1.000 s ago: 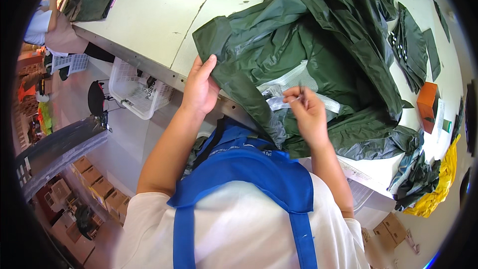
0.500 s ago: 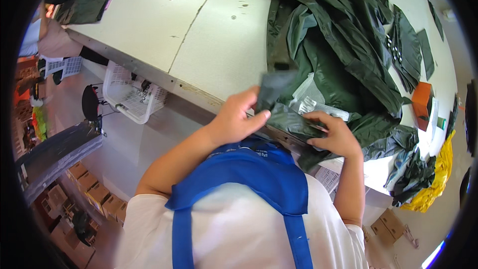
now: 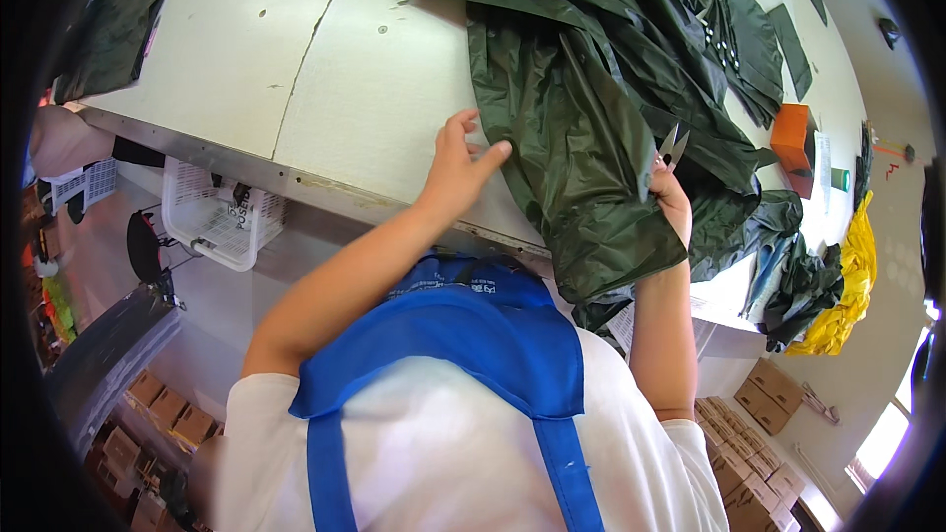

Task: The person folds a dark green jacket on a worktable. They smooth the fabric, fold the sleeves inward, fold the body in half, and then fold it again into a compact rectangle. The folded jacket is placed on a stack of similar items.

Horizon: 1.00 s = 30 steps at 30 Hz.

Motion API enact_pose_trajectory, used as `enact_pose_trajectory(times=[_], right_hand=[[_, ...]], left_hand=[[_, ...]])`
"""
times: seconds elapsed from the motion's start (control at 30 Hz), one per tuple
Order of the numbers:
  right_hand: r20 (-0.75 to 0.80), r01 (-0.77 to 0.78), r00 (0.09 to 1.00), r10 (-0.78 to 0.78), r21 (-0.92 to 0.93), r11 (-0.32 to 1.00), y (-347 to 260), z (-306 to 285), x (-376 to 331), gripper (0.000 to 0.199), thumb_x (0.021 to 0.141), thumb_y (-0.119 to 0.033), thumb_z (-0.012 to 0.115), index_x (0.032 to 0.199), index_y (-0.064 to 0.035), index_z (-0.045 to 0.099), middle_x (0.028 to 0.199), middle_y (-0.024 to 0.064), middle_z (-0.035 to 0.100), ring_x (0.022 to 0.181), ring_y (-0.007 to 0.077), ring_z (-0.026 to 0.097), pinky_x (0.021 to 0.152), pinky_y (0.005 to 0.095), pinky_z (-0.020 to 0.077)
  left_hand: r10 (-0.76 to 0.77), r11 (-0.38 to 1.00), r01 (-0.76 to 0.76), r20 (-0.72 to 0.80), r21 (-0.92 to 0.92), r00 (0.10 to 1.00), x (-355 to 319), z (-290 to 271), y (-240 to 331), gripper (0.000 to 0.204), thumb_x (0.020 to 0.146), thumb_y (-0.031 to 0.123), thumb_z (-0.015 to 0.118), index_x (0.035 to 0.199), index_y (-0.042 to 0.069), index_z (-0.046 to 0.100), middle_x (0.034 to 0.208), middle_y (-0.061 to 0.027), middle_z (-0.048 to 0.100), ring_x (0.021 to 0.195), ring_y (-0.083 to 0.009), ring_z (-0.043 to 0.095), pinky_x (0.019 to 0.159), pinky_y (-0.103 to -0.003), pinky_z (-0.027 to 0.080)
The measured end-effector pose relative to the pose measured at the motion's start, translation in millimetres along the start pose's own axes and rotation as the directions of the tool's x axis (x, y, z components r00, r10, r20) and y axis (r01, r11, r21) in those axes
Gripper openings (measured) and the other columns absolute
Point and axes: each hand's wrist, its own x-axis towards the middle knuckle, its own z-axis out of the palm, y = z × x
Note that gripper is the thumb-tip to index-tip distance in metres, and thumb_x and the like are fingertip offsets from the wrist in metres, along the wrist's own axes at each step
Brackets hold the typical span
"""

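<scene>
A heap of shiny dark green garment fabric (image 3: 562, 118) lies over the table, its near end hanging past the front edge. My left hand (image 3: 458, 166) is at the left border of the fabric, fingers apart, with nothing in it. My right hand (image 3: 671, 195) is at the right side of the cloth, partly covered by it. A small pair of thread snips (image 3: 673, 148) is in that hand, blades spread and pointing away from me. Most of the handle is hidden in my fingers.
The pale table (image 3: 384, 89) has a seam across it. An orange box (image 3: 791, 136), more dark green pieces (image 3: 749, 49) and a yellow bundle (image 3: 843, 286) lie to the right. A white basket (image 3: 222, 212) stands below the left edge. Another person's arm (image 3: 69, 138) shows at far left.
My left hand has let go of the dark flap. The green fabric now lies over the mesh lining and label. The snips now show in my right hand, which has moved farther away.
</scene>
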Motion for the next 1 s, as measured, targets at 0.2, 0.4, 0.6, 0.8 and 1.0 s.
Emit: enact_pose_trajectory(times=[0.2,0.4,0.6,0.8,1.0], right_hand=[[-0.021,0.043,0.999,-0.044,-0.04,0.998,-11,-26,-11,0.028,0.079,0.0,0.048,0.106,0.0032,0.057,0.102,0.01,0.063,0.099,0.023,0.059,0.095,0.0347,0.0436],[-0.2,-0.033,0.938,-0.284,-0.866,0.499,-47,-120,-25,0.019,0.091,-0.013,0.045,0.098,-0.0023,0.059,0.074,0.0056,0.059,0.07,0.0171,0.057,0.069,0.0317,0.0469],[0.252,-0.008,0.816,-0.521,-0.895,-0.446,-54,-63,-27,0.015,0.083,-0.01,0.061,0.096,-0.0037,0.06,0.09,0.0127,0.063,0.082,0.0301,0.062,0.069,0.0351,0.0505],[0.692,0.528,0.707,-0.144,-0.653,-0.543,40,44,41,0.039,0.076,-0.022,0.069,0.111,-0.0102,0.056,0.098,0.0121,0.061,0.079,0.0331,0.064,0.064,0.0391,0.0529],[0.641,0.522,0.767,0.004,-0.622,-0.584,68,42,123,0.013,0.081,-0.011,0.053,0.093,-0.0078,0.058,0.088,0.0139,0.061,0.076,0.0356,0.062,0.064,0.0456,0.0502]], left_hand=[[-0.178,0.865,0.201,0.094,-0.46,0.98,50,20,2,0.062,0.083,0.004,0.058,0.135,0.002,0.025,0.112,-0.0159,0.054,0.094,-0.0199,0.057,0.077,-0.033,0.05],[0.059,0.961,-0.161,0.406,0.223,0.912,-49,-26,7,0.059,0.082,0.01,0.059,0.132,0.002,0.03,0.093,-0.0171,0.062,0.083,-0.0272,0.062,0.082,-0.035,0.047],[-0.271,0.961,0.275,0.207,0.013,0.94,-30,-49,-24,0.057,0.083,0.03,0.067,0.124,0.0,0.042,0.082,-0.0068,0.058,0.067,-0.0168,0.057,0.06,-0.031,0.048],[-0.414,0.848,0.331,-0.126,-0.415,0.901,53,-81,-2,0.074,0.079,0.032,0.072,0.131,0.003,0.028,0.103,-0.0092,0.053,0.072,-0.014,0.055,0.049,-0.025,0.044],[0.167,0.93,0.1,-0.648,0.354,0.743,126,-137,-51,0.088,0.075,0.028,0.074,0.141,0.005,0.02,0.134,-0.0217,0.031,0.121,-0.0355,0.04,0.092,-0.046,0.045]])
